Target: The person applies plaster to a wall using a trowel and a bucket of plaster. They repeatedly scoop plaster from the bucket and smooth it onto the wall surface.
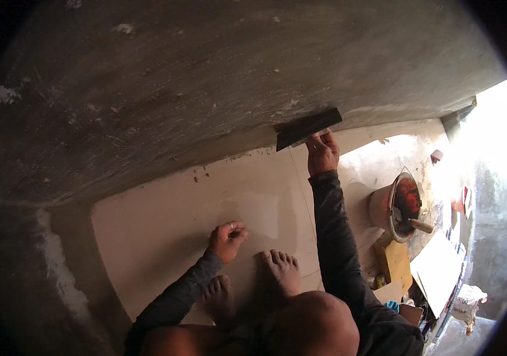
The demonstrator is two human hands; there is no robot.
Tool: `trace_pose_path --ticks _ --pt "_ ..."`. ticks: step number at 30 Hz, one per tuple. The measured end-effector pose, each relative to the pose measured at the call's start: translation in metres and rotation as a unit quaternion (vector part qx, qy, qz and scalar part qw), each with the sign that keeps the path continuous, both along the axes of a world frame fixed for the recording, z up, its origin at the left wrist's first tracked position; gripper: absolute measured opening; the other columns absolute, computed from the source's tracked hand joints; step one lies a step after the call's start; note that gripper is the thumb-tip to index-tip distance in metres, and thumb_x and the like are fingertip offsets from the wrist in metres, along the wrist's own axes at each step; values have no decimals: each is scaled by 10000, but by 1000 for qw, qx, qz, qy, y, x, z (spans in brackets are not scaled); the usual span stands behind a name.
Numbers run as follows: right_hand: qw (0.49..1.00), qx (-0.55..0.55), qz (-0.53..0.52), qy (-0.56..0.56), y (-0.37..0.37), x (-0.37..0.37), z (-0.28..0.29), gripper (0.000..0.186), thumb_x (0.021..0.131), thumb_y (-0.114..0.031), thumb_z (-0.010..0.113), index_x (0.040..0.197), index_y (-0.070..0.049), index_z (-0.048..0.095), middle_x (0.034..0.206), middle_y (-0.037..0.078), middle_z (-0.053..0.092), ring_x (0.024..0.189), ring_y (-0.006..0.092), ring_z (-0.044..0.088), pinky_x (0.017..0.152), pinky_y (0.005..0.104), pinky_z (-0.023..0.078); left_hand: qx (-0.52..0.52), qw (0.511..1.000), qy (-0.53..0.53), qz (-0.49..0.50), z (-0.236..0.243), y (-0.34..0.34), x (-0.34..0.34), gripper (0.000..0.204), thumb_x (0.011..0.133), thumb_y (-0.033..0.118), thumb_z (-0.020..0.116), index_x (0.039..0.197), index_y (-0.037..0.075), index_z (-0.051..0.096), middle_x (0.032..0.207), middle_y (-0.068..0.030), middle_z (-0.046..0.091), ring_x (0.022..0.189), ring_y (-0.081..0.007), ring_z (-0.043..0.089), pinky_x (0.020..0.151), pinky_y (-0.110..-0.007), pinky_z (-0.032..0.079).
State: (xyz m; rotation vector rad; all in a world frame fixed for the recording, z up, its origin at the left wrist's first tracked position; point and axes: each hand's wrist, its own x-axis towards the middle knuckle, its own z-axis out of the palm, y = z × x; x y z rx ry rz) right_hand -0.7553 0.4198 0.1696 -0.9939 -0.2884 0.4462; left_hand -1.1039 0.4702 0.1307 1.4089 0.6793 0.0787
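Note:
My right hand reaches forward at arm's length, its fingers wrapped round a plastering trowel. The trowel's dark, straight blade lies against the grey wall, just above where the wall meets the pale surface under me. Its handle is mostly hidden by my fingers. My left hand hovers lower down, in front of my bare feet. A ring shows on one finger. Its fingers are loosely curled toward the thumb, and no object shows in them.
At the right stands a bucket with a wire handle; a tool's light handle sticks out of it. Nearer me lie a yellowish board, a white panel and a crumpled white bag. Bright light enters at the far right.

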Motion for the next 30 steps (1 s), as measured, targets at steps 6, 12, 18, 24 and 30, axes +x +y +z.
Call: trace_pose_path --ticks 6,12,18,24,30 --pt "999 -8 29 -41 32 -59 10 201 971 -9 573 1171 -4 592 1077 58 653 995 151 618 917 320 492 13 999 24 33 9 6 -26 276 894 192 657 1076 -14 673 900 -81 711 851 -159 668 814 -308 529" --pt "999 -10 29 -34 56 -107 8 174 929 -24 655 1101 -8 630 927 -15 649 858 69 572 827 236 459 -28 997 3 78 10 11 -52 267 892 163 642 1084 -19 674 894 -74 707 835 -143 664 805 -291 530" --pt "999 -27 12 -39 87 -155 8 191 906 -48 697 1084 -18 633 920 -9 629 863 93 570 825 262 466 -46 995 2 86 11 15 -70 248 897 140 626 1091 -8 673 910 -77 708 836 -143 663 803 -302 536" --pt "997 -14 68 33 114 -213 18 154 892 -37 684 1033 -30 623 927 40 632 896 163 604 837 319 498 -66 991 -29 114 5 23 -78 245 896 207 658 1055 21 669 903 -62 693 801 -138 638 745 -291 521" --pt "887 270 310 209 102 -241 40 232 896 54 548 1081 -85 531 944 37 597 874 166 598 857 377 513 -149 979 -20 139 -7 34 -52 236 899 201 657 1052 22 660 888 -57 679 780 -124 635 730 -288 520"
